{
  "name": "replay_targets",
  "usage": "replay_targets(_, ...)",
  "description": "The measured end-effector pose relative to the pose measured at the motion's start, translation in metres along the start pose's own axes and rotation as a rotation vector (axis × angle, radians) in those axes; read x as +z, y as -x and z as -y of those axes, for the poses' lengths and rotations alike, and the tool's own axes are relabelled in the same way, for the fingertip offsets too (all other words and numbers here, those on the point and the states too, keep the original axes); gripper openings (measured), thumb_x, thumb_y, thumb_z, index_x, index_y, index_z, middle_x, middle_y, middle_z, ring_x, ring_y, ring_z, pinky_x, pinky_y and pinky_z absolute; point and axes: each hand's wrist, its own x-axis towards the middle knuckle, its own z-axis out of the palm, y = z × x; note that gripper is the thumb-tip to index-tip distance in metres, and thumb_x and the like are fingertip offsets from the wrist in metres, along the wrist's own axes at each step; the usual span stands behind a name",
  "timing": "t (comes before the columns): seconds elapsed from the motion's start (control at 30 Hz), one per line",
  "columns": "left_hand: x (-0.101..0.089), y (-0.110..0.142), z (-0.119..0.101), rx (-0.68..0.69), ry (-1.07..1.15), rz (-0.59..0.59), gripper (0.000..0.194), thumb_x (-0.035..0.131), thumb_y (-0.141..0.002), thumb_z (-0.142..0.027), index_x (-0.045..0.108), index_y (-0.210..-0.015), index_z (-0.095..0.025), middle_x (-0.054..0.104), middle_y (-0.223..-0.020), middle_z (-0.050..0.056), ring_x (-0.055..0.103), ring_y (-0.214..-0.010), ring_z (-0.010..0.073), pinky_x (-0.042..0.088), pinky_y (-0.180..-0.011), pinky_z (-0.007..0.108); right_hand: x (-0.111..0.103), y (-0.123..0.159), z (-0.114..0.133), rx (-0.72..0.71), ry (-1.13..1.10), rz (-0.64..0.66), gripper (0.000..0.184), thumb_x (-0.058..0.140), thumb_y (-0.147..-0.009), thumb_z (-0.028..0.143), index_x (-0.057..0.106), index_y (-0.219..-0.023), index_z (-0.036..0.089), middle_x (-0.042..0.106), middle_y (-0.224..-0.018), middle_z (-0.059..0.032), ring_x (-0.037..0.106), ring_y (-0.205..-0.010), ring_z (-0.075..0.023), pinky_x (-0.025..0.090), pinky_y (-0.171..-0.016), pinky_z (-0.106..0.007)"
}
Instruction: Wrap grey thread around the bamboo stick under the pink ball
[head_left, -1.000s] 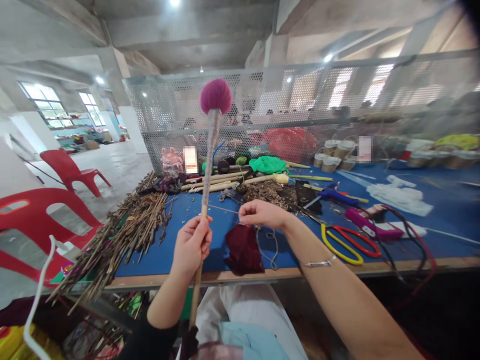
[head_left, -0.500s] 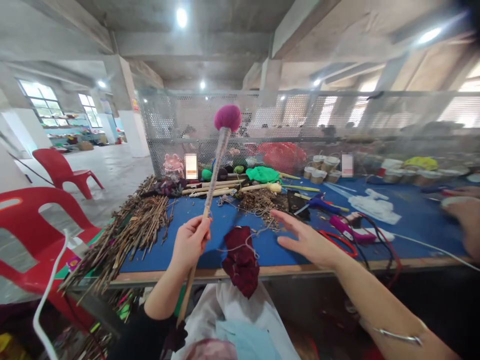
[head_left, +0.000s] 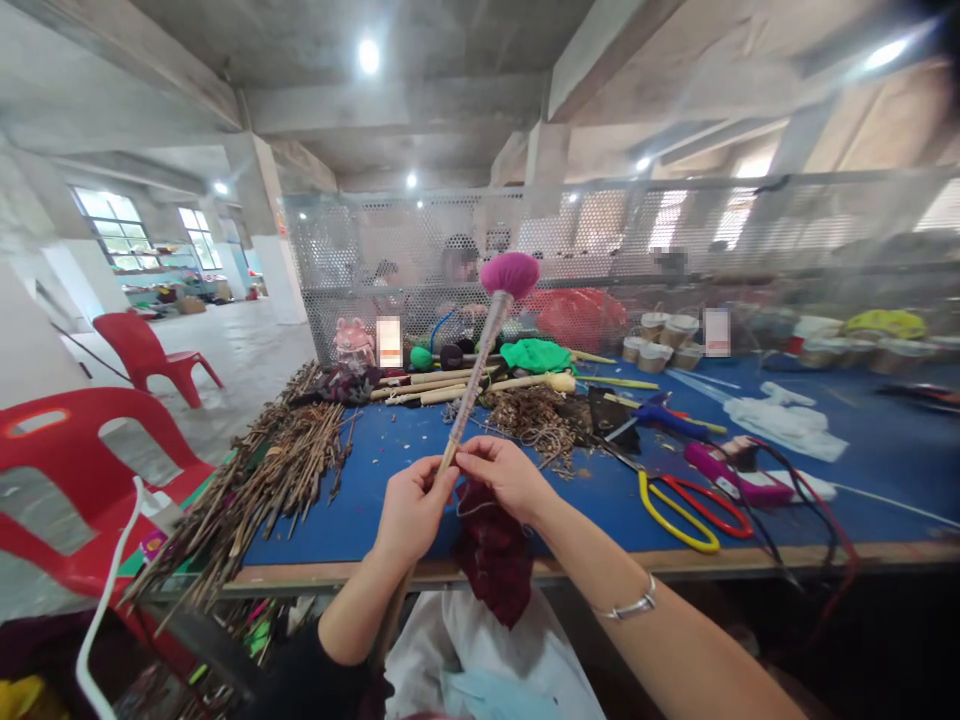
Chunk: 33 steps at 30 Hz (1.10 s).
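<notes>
My left hand [head_left: 412, 505] is closed round a long stick [head_left: 482, 365] that leans up and away to the right. A round purple fabric head [head_left: 511, 275] tops the stick, and pale wrapping covers its upper shaft. Just above my left thumb, the fingertips of my right hand [head_left: 510, 480] pinch the shaft; whether they also hold thread cannot be made out. Below my right hand, a crumpled maroon cloth [head_left: 499, 575] with a thin thread on it hangs over the table's front edge. Scissors [head_left: 645, 500] with one yellow and one red handle lie to the right.
Thin twigs [head_left: 292, 470] are heaped on the left of the blue table [head_left: 360, 520]. Behind my hands lie brown scraps [head_left: 532, 415], pale sticks and a green cloth [head_left: 536, 356]. A purple device [head_left: 735, 475] with cables lies right; cups [head_left: 649, 355] stand by the mesh screen.
My right hand has come in from the right and closed on the stick beside my left hand. The purple head has moved right and lower. The scissors now show fully.
</notes>
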Motion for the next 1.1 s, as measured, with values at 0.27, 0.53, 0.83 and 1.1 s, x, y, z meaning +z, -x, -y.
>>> replay_targets(0.27, 0.002, 0.0, 0.003, -0.075, 0.111, -0.053, 0.032, 0.061, -0.075, -0.04, 0.064, -0.089, -0.012, 0.051, -0.053, -0.004, 0.036, -0.041, 0.005, 0.026, -0.039, 0.016, 0.008, 0.009, 0.003, 0.008, -0.229, -0.149, 0.032, 0.072, -0.062, 0.037, 0.047, -0.069, 0.018, 0.041, -0.049, 0.0098, 0.024, -0.037, -0.0017, 0.016, -0.035, -0.015)
replay_targets(0.53, 0.006, 0.005, -0.009, -0.254, 0.526, 0.157, 0.038, 0.062, -0.071, -0.049, 0.057, -0.085, -0.014, 0.05, -0.046, -0.006, 0.024, -0.027, 0.001, 0.018, -0.027, 0.014, -0.009, -0.015, 0.01, -0.029, -0.13, 0.03, 0.036, 0.076, -0.059, 0.041, 0.053, -0.075, 0.018, 0.032, -0.04, 0.013, 0.015, -0.031, -0.0014, 0.006, -0.032, -0.019)
replay_targets(0.83, 0.018, -0.002, 0.019, -0.379, 0.777, 0.34, 0.043, 0.054, -0.076, -0.054, 0.057, -0.094, -0.015, 0.045, -0.042, -0.007, 0.026, -0.026, 0.0031, 0.021, -0.028, 0.015, -0.038, -0.05, 0.012, 0.008, -0.093, 0.287, 0.039, 0.078, -0.057, 0.029, 0.058, -0.087, 0.016, 0.05, -0.055, 0.0088, 0.019, -0.032, 0.0007, 0.006, -0.033, -0.019)
replay_targets(1.1, 0.032, -0.022, 0.01, -0.21, 0.18, -0.188, 0.046, 0.065, -0.069, -0.039, 0.048, -0.106, -0.017, 0.054, -0.071, -0.004, 0.044, -0.044, 0.0061, 0.034, -0.039, 0.018, -0.05, -0.057, -0.002, 0.018, -0.023, 0.097, 0.033, 0.074, -0.058, 0.031, 0.055, -0.081, 0.015, 0.026, -0.036, 0.0148, 0.011, -0.031, -0.0017, 0.004, -0.033, -0.02)
